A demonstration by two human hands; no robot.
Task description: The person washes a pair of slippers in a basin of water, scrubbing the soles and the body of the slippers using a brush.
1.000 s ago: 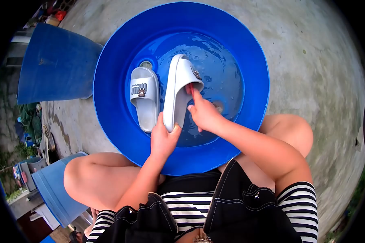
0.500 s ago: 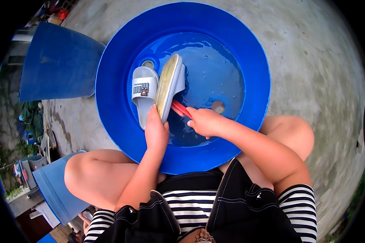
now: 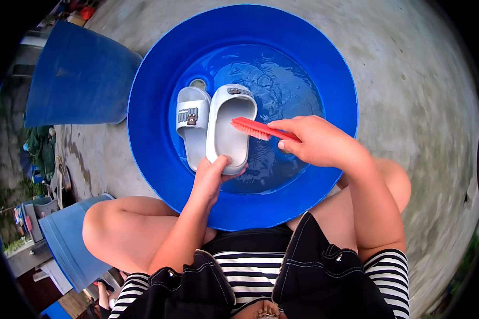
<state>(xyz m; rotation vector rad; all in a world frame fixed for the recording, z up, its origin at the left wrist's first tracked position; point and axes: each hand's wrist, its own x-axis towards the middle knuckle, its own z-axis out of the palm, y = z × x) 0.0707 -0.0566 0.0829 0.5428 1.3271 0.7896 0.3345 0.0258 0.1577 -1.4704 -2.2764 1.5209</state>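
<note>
My left hand [image 3: 214, 173] grips the heel end of a white slide sandal [image 3: 233, 114], thumb on the inside of its sole. The sandal's footbed faces up, and its strap is at the far end. A red scrub brush [image 3: 258, 127] with pale pink bristles is held by its handle in my right hand [image 3: 316, 141]. The brush head is over the sandal's right side; I cannot tell whether the bristles touch it. A second white slide sandal [image 3: 194, 130] with a bear picture on its strap lies just left, in the blue tub [image 3: 159, 170].
Shallow rippled water [image 3: 292, 90] covers the tub's floor. At the upper left a large blue barrel [image 3: 80, 74] lies on the concrete ground [image 3: 415, 106]. A lighter blue bin [image 3: 77, 239] is beside my left knee. Part of another person shows at the lower left edge.
The held sandal has turned from its side, sole showing, to footbed up. My right hand has risen and moved right with the brush, which is now over the sandal rather than beneath it.
</note>
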